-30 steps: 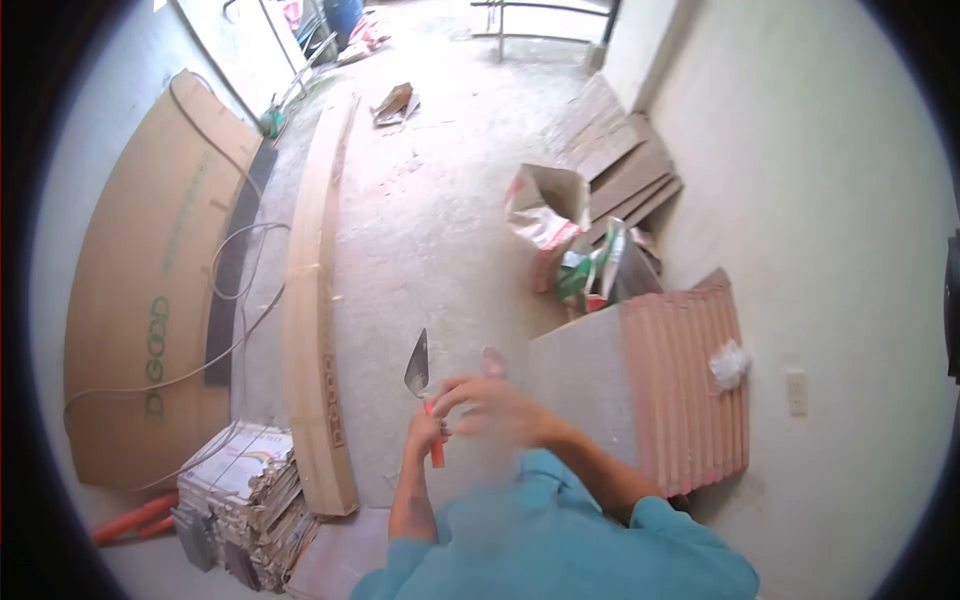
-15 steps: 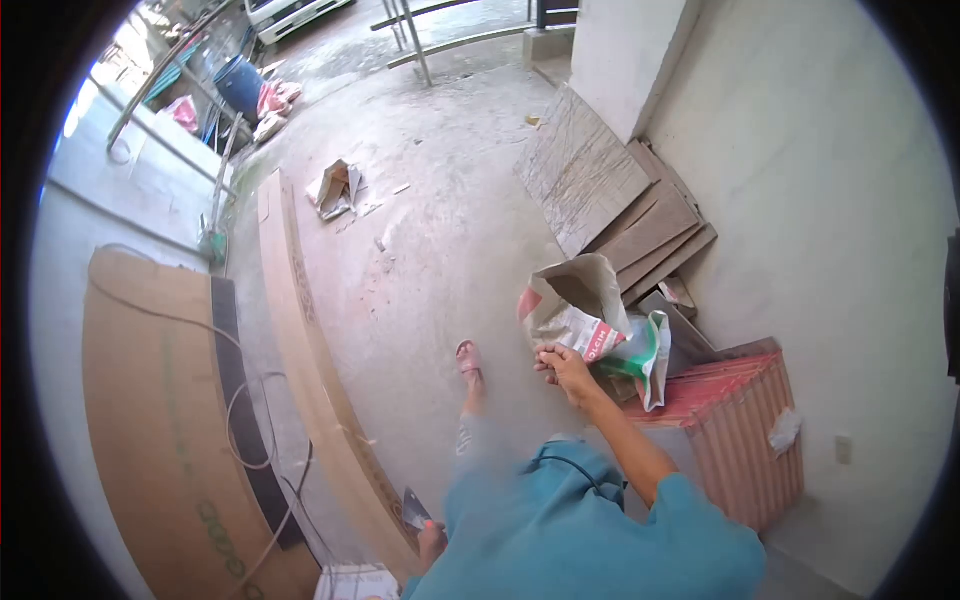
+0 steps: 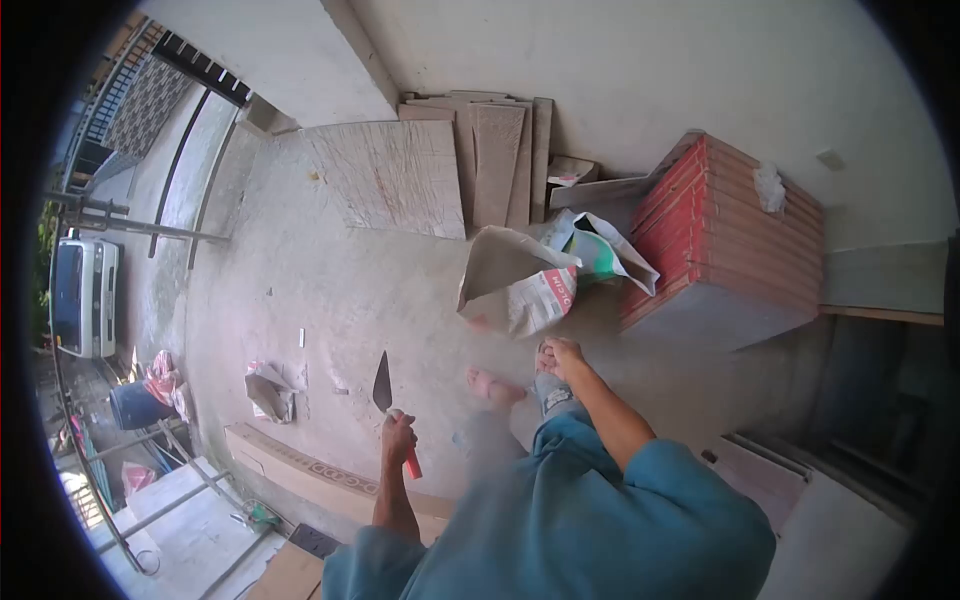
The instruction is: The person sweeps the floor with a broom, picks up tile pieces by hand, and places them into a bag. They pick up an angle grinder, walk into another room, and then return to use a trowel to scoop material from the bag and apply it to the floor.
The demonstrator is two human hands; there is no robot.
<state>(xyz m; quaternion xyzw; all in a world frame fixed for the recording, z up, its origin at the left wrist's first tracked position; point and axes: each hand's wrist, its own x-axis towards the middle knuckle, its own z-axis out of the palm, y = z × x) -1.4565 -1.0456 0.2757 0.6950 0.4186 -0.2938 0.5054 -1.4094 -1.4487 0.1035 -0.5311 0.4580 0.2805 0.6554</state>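
My left hand (image 3: 399,436) is wrapped round the red handle of a pointed trowel (image 3: 382,384), whose dark blade points away from me over the floor. My right hand (image 3: 560,357) hangs in front of my leg, its fingers curled together; whatever may be in them is hidden. Just beyond it an opened paper cement bag (image 3: 543,300) with red print stands on the floor, apart from the fingers. Another bag with green marks (image 3: 595,250) leans behind it, beside a stack of red-edged boxes (image 3: 760,235).
Grey tiles or boards (image 3: 497,165) lean on the wall, with a large streaked sheet (image 3: 390,175) in front. A torn bag (image 3: 270,392) and scraps lie on the floor. A long carton (image 3: 300,460) runs at the left. Outside stand a blue drum (image 3: 137,405) and a white vehicle (image 3: 88,297).
The view has swung to the right. My left hand has come up and forward with the trowel. The right hand, earlier against the cement bag's edge, is now apart from it.
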